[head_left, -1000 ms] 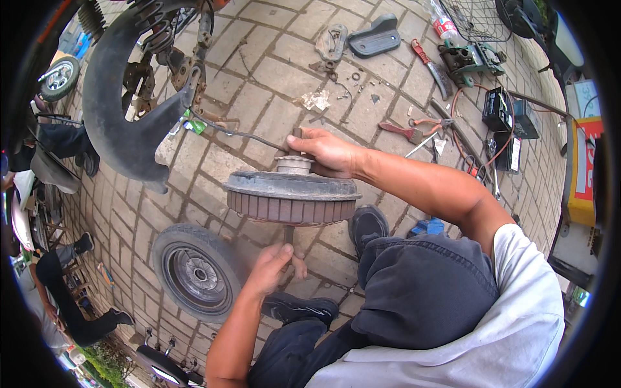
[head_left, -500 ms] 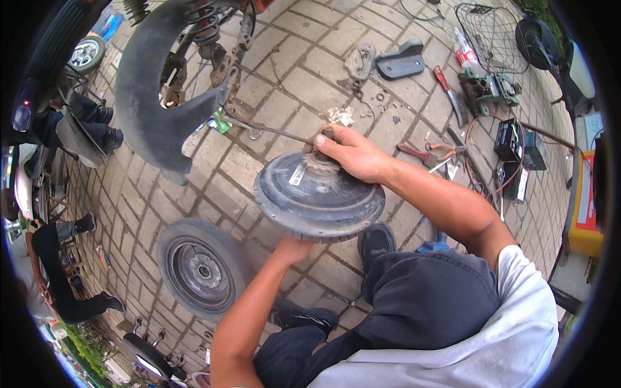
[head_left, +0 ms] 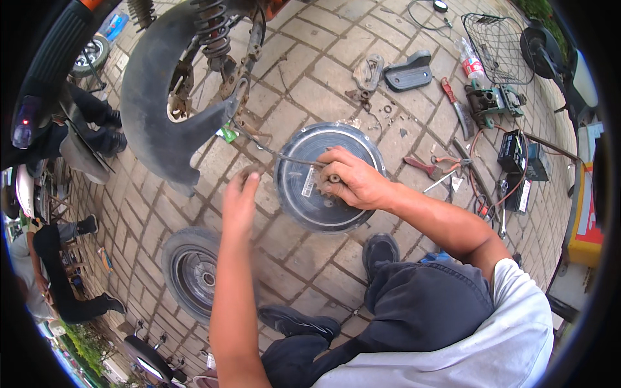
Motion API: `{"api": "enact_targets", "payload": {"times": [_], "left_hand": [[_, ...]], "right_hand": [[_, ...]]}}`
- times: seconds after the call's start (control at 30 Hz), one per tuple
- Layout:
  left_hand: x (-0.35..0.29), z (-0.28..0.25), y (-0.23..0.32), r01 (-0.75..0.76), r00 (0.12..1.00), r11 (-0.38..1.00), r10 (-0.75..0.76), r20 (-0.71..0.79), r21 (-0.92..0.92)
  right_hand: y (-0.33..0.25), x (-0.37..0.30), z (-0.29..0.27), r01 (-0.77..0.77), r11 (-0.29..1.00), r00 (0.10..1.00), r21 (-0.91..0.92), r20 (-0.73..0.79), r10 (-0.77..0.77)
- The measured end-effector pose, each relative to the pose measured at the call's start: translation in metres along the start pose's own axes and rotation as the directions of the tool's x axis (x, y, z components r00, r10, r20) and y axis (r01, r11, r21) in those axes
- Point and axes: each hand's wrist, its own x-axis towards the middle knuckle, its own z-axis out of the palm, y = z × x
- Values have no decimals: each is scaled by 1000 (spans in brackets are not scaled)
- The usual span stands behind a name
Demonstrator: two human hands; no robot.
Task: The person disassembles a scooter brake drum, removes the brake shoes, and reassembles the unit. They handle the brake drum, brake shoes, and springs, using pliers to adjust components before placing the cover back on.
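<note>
Your right hand (head_left: 354, 181) is over the middle of the round black hub (head_left: 304, 208), thumb and fingers curled around the stubby axle (head_left: 334, 178), its end showing between them. Hub is face up over the paving (head_left: 310, 262), out ahead of your shoes; can't tell if it rests flat. White label (head_left: 309, 182) sits just left of your right fingertips. Dark cable (head_left: 284, 157) runs from beside the black fender (head_left: 152, 110) to those fingers. Your left hand (head_left: 239, 204) is off the hub's left edge, apart from it, blurred; can't tell if its fingers pinch anything. Tyred wheel (head_left: 176, 268) lies near that forearm.
</note>
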Motion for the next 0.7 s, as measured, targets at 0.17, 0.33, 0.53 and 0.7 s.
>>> {"api": "enact_targets", "payload": {"times": [0.17, 0.33, 0.53, 0.7], "left_hand": [[-1, 27, -19, -34, 997, 983, 46, -64, 182], [-8, 40, -44, -11, 996, 996, 19, -89, 88], [-6, 42, -63, -67, 984, 962, 107, -141, 263], [-19, 43, -50, -36, 984, 948, 89, -154, 317]], "right_hand": [[11, -1, 13, 36, 999, 999, -23, -38, -37], [3, 0, 15, -153, 982, 978, 114, -126, 167], [3, 10, 44, -200, 968, 938, -150, -315, 145], [1, 14, 40, -309, 899, 939, -311, -250, 236]]}}
